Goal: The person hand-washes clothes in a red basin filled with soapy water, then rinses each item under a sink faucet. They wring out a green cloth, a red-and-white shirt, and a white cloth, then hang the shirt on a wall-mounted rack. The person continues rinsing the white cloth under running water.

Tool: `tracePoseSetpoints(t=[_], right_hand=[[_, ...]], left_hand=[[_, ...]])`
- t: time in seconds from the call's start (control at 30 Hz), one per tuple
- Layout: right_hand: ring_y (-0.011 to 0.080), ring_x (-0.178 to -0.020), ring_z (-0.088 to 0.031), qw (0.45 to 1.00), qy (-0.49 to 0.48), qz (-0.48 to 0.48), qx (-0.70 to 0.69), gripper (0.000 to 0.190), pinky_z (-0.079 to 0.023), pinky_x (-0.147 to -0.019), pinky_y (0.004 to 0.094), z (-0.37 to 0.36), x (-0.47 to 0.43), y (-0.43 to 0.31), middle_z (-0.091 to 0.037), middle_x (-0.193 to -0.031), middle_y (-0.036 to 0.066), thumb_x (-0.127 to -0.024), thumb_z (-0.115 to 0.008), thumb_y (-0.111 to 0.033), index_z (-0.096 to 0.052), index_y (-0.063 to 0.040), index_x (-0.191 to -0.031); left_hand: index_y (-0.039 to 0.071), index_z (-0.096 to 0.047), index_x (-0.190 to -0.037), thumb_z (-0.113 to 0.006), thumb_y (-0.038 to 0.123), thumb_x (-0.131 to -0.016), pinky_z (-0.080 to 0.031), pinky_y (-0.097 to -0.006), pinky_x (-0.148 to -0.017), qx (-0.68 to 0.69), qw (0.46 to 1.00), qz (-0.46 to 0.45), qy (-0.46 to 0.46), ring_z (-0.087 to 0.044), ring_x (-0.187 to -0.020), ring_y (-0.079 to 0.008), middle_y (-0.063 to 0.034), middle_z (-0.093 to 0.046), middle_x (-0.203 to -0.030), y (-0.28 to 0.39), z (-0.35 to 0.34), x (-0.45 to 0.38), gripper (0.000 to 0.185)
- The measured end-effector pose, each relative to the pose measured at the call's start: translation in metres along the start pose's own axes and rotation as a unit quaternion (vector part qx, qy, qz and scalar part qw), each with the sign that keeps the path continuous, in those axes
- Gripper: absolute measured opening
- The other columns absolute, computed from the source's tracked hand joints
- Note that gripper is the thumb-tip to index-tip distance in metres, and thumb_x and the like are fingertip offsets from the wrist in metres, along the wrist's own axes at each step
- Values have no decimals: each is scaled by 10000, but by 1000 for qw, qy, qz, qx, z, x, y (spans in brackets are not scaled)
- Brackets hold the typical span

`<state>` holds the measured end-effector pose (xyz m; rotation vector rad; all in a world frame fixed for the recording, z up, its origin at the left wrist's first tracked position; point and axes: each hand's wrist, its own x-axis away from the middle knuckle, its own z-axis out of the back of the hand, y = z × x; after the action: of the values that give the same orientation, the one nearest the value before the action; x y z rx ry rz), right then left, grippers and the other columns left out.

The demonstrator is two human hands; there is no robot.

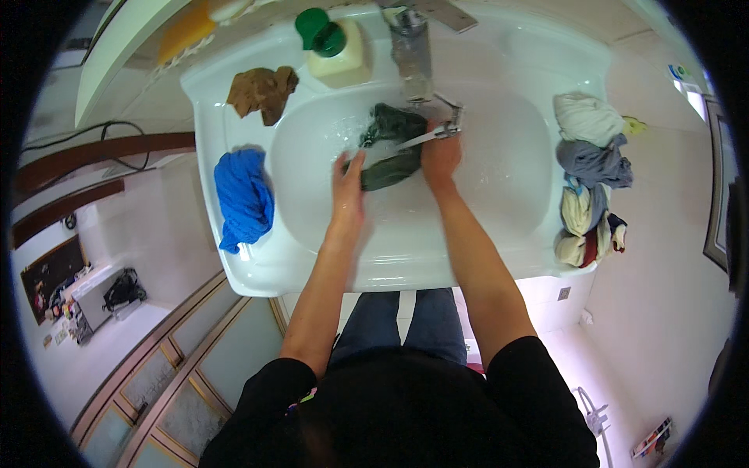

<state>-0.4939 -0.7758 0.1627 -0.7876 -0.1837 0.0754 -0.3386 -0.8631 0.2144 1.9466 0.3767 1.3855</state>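
Observation:
My left hand (349,190) is at the left end of a wet dark green cloth (395,171), thumb and fingers at its edge. My right hand (440,158) grips the cloth's right end, partly hidden behind the chrome faucet (449,127). Between the hands the cloth forms a loop over the basin of a white sink (491,193). From the faucet a pale stream of water (418,140) runs onto the cloth, and splashes show around its left side.
On the left rim lie a brown cloth (261,93) and a blue cloth (244,199). A green-capped bottle (338,55) and a clear container (413,64) stand at the back. White (587,119), grey (594,162) and cream cloth bundles (576,213) line the right rim.

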Motion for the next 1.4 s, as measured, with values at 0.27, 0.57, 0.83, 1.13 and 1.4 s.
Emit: tracePoseSetpoints(t=[0.27, 0.57, 0.83, 1.13, 1.4], right_hand=[[378, -1043, -594, 963, 16, 222, 154, 361, -457, -930, 494, 10, -4, 24, -637, -1050, 161, -843, -520, -36, -571, -83, -1197], [413, -888, -625, 977, -127, 162, 49, 310, -480, -752, 551, 14, 21, 8, -639, -934, 212, -838, -629, -136, -546, -9, -1109], [428, -793, -591, 931, -263, 229, -106, 256, -415, -804, 496, 62, 153, -46, -630, -934, 239, -781, -707, -225, -599, -72, -956], [343, -757, -596, 931, -63, 334, 133, 244, -424, -727, 505, -9, -3, 4, -638, -724, 137, -851, -621, -279, -618, -50, -767], [369, -839, -617, 805, -197, 540, 145, 388, -456, -741, 536, 8, -6, 18, -632, -925, 172, -786, -704, -159, -601, -72, -1150]], left_hand=[[143, -297, -1525, -643, 152, -894, -424, -429, -1025, -165, 985, -47, 26, -384, -1320, -287, -147, -375, -1430, -14, 28, 13, 720], [134, -320, -1497, -621, 417, -948, -485, -547, -977, 140, 971, 174, -91, -528, -1205, -324, -147, -430, -1444, -27, -17, 42, 688], [88, -515, -1332, -570, 432, -974, -520, -447, -932, 276, 939, 103, -176, -609, -1027, -276, -119, -626, -1145, -20, -20, 18, 500], [35, -506, -1326, -505, 232, -1011, -499, -405, -934, 70, 990, 64, -104, -592, -1099, -215, -96, -612, -1208, -22, -12, 21, 372], [163, -419, -1459, -637, 172, -924, -456, -407, -949, -527, 780, -332, 64, -505, -1169, -266, -144, -436, -1370, -2, 20, -5, 578]])
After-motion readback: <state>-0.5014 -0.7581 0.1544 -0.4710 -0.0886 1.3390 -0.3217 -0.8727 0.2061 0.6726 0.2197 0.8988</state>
